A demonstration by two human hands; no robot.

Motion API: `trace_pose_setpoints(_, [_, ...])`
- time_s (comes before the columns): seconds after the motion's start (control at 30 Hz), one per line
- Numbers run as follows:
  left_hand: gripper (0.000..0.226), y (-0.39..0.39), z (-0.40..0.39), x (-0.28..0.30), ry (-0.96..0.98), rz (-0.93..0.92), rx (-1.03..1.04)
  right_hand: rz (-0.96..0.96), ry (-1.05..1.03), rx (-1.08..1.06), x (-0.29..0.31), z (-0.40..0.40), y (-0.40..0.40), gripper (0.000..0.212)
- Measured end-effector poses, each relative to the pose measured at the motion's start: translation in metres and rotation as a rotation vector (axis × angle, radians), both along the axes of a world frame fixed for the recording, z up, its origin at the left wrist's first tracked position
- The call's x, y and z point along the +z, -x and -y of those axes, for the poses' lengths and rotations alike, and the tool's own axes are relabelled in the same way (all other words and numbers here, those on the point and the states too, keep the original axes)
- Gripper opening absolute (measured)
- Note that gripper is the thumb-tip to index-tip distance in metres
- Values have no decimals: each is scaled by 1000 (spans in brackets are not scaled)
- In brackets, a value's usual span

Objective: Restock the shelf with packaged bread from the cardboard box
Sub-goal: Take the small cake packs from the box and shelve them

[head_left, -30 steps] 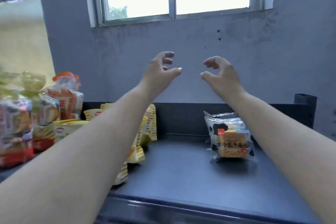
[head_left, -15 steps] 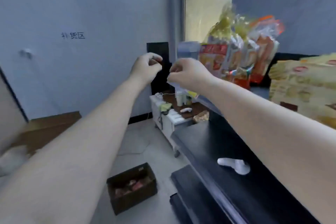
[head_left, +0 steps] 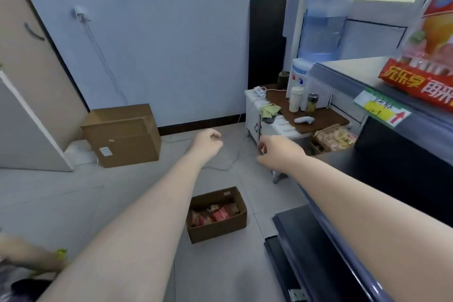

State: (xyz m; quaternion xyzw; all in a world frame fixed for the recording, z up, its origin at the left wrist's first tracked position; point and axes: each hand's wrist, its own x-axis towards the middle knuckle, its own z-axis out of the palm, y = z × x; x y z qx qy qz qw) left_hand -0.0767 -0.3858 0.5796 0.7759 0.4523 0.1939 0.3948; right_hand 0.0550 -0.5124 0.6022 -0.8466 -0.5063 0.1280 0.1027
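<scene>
A small open cardboard box sits on the tiled floor below my arms, with several red and brown bread packs inside. My left hand hangs above it, fingers curled in, holding nothing. My right hand is beside it to the right, fingers loosely curled, also holding nothing. The dark shelf runs along the right, and a red and orange bread bag stands on its top level at the upper right.
A larger closed carton stands against the back wall. A low white cabinet with bottles, a water dispenser and a bag of buns sit by the shelf's far end. Another person's arm shows at the lower left.
My view has swung left and down from the shelf top to the floor. Both hands have dropped lower and moved apart, and the floor box is now nearer the centre.
</scene>
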Motion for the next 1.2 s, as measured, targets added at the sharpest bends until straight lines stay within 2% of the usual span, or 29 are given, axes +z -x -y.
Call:
trace_pose_setpoints(0.17, [27,-1,-44,-57,92,-152,42,-110,121,28,-62,-62,-22,43])
trace_pose_setpoints(0.4, [26,9,-119,-129,253,-207,198,-202,223,85,-130,-169,-35,41])
trace_pose_setpoints(0.6, [28,4,-226,-203,375,-250,249,-270,353,118,-203,-277,-44,29])
trace_pose_setpoints(0.73, [29,-16,-309,-266,471,-292,222,-307,453,35,-266,-355,-64,30])
trace_pose_setpoints(0.93, [30,-56,-386,-393,602,-370,138,-389,585,-41,-398,-436,-98,24])
trace_pose_setpoints(1.07, [35,-92,-408,-515,690,-412,101,-397,620,-83,-518,-469,-121,23])
trace_pose_setpoints(1.2, [39,-119,-413,-641,718,-483,59,-337,725,-37,-649,-475,-139,25])
